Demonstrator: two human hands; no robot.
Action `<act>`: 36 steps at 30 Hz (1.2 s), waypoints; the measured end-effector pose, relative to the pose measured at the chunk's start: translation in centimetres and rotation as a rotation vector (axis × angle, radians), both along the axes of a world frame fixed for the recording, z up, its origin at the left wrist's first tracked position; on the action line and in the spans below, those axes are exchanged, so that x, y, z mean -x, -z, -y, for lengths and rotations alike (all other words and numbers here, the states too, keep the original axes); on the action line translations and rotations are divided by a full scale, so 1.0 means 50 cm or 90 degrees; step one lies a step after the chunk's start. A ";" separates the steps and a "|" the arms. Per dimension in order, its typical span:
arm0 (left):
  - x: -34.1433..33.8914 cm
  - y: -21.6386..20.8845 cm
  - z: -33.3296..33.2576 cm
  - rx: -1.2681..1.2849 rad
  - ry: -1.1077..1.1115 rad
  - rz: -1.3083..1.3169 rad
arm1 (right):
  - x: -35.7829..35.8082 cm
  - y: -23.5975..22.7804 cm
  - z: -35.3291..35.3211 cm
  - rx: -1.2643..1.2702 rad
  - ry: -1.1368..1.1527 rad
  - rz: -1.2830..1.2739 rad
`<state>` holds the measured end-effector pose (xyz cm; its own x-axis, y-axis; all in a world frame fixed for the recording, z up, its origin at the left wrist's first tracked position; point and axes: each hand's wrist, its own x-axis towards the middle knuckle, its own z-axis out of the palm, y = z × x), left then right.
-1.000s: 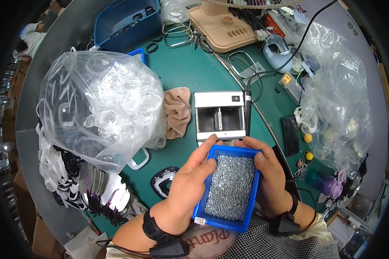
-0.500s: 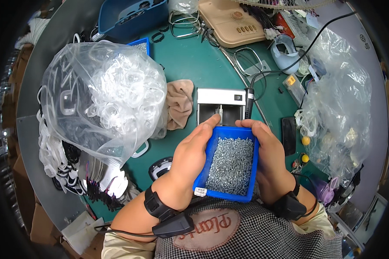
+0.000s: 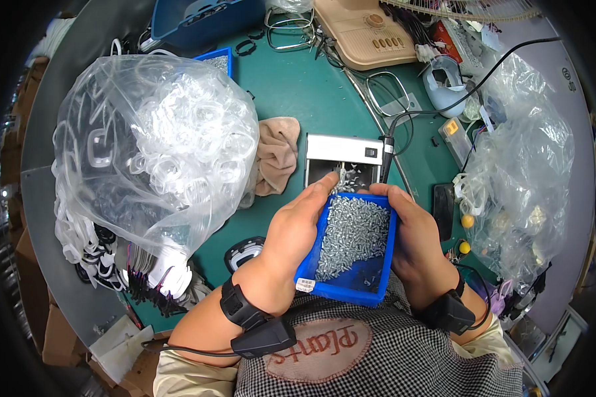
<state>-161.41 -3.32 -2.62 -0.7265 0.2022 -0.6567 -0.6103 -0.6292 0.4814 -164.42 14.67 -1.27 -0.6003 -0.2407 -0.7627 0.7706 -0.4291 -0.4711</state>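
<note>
A blue plastic tray (image 3: 371, 291) is held between both my hands, tilted toward its far edge. Small silver screws (image 3: 354, 231) fill its far part, and its floor shows bare at the near end. Some screws spill over the far edge into the open bay of a silver-grey box-shaped machine (image 3: 344, 145) with a black switch. My left hand (image 3: 298, 225) grips the tray's left side, its fingertips by the machine's opening. My right hand (image 3: 410, 228) clasps the right side, fingers over the far corner.
At left a large clear bag (image 3: 159, 145) holds white plastic rings, beside a brown cloth (image 3: 276, 155). Farther back stand a small blue tray (image 3: 218, 61), a dark blue bin (image 3: 205, 26) and a beige device (image 3: 364, 33). A black cable (image 3: 444, 104), phone (image 3: 442, 210) and clear plastic bag (image 3: 523, 165) lie at right.
The tray has tipped away from me. Its screws have slid toward the far edge, baring the near floor, and some now pour into the machine's bay.
</note>
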 end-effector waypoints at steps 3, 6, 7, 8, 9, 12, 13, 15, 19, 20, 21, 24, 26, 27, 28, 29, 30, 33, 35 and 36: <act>0.003 0.012 0.004 0.008 -0.011 0.006 | -0.001 0.006 -0.010 0.003 -0.022 0.028; 0.014 0.001 0.001 -0.052 -0.024 0.048 | -0.001 0.011 -0.022 -0.001 -0.063 0.025; 0.012 0.005 0.002 -0.052 -0.024 0.048 | -0.001 0.012 -0.025 -0.003 -0.088 0.016; 0.010 0.012 0.004 -0.045 -0.014 0.029 | 0.000 0.013 -0.029 -0.003 -0.088 0.016; 0.009 0.017 0.005 -0.038 -0.003 0.009 | 0.000 0.014 -0.032 -0.018 -0.110 0.007; 0.011 0.016 0.004 -0.043 0.012 -0.003 | 0.003 0.013 -0.033 -0.050 -0.145 -0.009; 0.016 0.009 0.004 -0.042 0.012 -0.003 | 0.004 0.013 -0.033 -0.066 -0.158 -0.017; 0.027 -0.009 0.005 -0.074 0.019 0.050 | 0.011 0.016 -0.038 -0.080 -0.187 -0.032; 0.023 0.011 0.009 -0.077 0.024 0.027 | 0.028 0.020 -0.035 -0.117 -0.226 -0.054; 0.026 0.004 0.007 -0.067 0.026 0.041 | 0.030 0.024 -0.037 -0.117 -0.226 -0.053; 0.031 -0.005 0.003 -0.059 0.030 0.054 | 0.030 0.029 -0.041 -0.112 -0.219 -0.046; 0.041 -0.020 -0.002 -0.063 0.003 0.104 | 0.038 0.027 -0.039 -0.107 -0.209 -0.033; 0.032 0.005 -0.001 -0.053 -0.016 0.104 | 0.042 0.029 -0.034 -0.101 -0.209 -0.027; 0.038 0.004 -0.004 -0.048 -0.029 0.102 | 0.043 0.032 -0.036 -0.108 -0.212 -0.020; 0.041 -0.004 -0.007 -0.049 -0.028 0.101 | 0.045 0.036 -0.038 -0.114 -0.214 -0.013; 0.044 -0.017 -0.010 -0.011 -0.050 0.122 | 0.044 0.040 -0.040 -0.115 -0.213 -0.013; 0.049 -0.029 -0.012 0.027 -0.073 0.143 | 0.043 0.044 -0.043 -0.118 -0.221 -0.016; 0.050 -0.030 -0.008 0.055 -0.045 0.120 | 0.046 0.046 -0.044 -0.123 -0.237 -0.025; 0.049 -0.026 -0.004 0.046 -0.039 0.115 | 0.047 0.045 -0.044 -0.126 -0.244 -0.030; 0.050 -0.024 -0.003 0.040 -0.035 0.112 | 0.049 0.046 -0.043 -0.121 -0.246 -0.024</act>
